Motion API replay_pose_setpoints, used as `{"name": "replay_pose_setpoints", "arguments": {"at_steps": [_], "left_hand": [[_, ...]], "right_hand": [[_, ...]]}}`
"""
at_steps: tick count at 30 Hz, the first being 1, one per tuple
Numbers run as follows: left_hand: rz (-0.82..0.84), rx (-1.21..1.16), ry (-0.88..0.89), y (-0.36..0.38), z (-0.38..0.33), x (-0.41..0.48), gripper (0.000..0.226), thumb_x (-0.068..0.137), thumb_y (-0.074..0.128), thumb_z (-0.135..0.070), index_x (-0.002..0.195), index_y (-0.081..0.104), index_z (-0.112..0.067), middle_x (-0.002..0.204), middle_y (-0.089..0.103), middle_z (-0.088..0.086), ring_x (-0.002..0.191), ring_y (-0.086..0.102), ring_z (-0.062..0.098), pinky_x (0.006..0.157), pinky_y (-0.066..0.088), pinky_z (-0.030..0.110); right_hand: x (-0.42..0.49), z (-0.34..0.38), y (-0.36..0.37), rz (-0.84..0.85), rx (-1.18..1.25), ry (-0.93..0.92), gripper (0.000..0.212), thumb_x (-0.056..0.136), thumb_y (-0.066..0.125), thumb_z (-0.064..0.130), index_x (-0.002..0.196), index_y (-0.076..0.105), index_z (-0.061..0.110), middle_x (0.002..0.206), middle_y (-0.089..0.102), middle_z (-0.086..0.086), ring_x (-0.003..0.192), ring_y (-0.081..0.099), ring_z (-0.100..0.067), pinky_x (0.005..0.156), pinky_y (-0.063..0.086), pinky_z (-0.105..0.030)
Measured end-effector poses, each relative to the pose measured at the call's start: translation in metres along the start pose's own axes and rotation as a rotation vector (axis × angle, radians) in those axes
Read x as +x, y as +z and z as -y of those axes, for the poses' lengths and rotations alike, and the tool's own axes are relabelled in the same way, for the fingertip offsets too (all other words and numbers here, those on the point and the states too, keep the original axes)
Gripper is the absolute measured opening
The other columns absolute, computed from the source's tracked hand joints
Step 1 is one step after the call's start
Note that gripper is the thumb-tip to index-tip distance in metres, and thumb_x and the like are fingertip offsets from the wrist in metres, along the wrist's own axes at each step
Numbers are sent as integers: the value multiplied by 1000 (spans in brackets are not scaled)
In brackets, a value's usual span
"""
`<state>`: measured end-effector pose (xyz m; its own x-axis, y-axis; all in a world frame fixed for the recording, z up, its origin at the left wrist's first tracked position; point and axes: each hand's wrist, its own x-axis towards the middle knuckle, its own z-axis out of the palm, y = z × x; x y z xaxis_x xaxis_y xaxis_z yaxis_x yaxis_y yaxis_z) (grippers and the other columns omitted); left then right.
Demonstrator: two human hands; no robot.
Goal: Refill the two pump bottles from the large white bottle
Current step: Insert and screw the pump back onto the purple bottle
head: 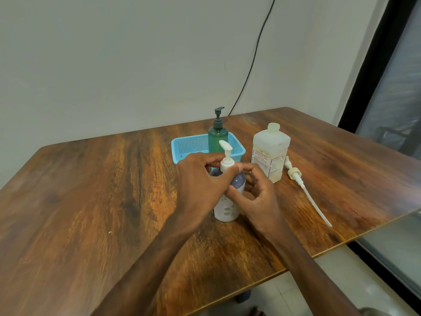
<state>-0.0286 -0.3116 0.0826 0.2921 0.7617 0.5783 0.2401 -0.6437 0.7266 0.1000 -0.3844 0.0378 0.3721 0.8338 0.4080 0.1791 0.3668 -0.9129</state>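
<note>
Status: I saw left hand (200, 179) pinching pump collar (226, 166), right hand (257, 197) gripping bottle (227, 210). Loosening or tightening, couldn't tell. Open white bottle (270, 153) sat right of grip; green bottle (217, 139) behind, capped, likely pending.

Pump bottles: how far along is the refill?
Done: the large white bottle stands uncapped, its long pump lying beside it. In hand: left hand grips the collar of the white pump bottle, right hand holds its body; opening or closing, cannot tell. Possibly left: the green pump bottle in the blue basket, pump on.
</note>
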Motion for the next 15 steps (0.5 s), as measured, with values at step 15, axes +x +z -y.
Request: {"name": "replay_pose_setpoints", "arguments": {"at_steps": [15], "left_hand": [[274, -51, 122, -14, 19, 29, 27, 86, 88, -36, 111, 79, -35, 95, 80, -12, 81, 69, 3, 62, 49, 15]], "right_hand": [[4, 5, -4, 22, -1, 5, 49, 83, 81, 19, 127, 59, 19, 118, 72, 11, 110, 69, -7, 82, 58, -23]]}}
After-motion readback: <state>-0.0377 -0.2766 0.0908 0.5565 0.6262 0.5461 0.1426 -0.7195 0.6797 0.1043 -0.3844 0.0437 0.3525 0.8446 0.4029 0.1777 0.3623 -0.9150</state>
